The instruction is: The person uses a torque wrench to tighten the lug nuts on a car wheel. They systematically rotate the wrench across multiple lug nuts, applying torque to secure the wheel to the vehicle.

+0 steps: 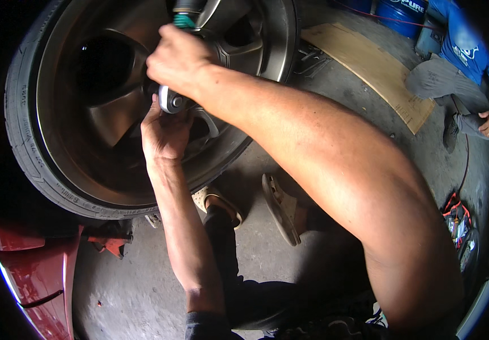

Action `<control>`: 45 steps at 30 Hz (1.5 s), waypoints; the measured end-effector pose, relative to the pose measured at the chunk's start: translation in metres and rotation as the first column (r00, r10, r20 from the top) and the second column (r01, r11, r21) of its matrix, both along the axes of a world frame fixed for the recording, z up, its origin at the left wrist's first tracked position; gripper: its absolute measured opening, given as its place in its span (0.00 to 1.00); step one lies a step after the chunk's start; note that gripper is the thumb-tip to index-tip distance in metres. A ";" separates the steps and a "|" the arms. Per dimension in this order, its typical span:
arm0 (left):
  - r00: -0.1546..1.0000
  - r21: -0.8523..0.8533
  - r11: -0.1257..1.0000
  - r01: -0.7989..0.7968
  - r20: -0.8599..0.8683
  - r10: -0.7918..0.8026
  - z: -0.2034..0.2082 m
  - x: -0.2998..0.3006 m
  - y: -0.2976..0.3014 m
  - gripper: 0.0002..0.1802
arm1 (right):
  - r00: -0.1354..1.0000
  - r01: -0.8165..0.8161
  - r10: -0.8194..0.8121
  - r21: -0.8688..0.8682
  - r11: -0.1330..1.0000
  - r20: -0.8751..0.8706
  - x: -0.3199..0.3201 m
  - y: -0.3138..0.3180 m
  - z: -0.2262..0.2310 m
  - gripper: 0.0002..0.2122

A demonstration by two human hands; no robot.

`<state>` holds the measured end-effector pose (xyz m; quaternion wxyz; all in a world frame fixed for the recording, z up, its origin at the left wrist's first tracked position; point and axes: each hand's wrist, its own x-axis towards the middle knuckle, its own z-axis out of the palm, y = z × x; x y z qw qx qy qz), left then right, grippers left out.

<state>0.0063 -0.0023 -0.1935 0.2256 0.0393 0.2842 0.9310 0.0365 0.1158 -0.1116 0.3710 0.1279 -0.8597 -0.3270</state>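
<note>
A large car wheel (114, 122) with a dark bronze rim and a black tyre (26, 136) fills the upper left. At its hub is the rounded silver head of a ratchet wrench (172, 100). My right hand (182, 59) is closed around the wrench's handle, whose green band and dark grip extend beyond the fist. From below, my left hand (168, 133) holds the wrench head, thumb on its left side and the other fingers partly hidden behind it. Whatever the wrench fits onto is hidden by my hands.
Red car bodywork (40, 277) stands at lower left. My feet wear pale clogs (281, 209) on the concrete floor. Flattened cardboard (369, 68) lies at upper right, near a seated person in blue (465, 51) and a blue drum (400, 17). A red-edged bag (457, 221) sits far right.
</note>
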 end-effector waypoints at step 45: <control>0.998 -0.032 0.999 -0.007 -0.055 0.006 0.021 0.017 0.000 0.18 | 0.770 0.434 0.537 -0.900 -0.045 0.344 0.021 -0.010 -0.033 0.24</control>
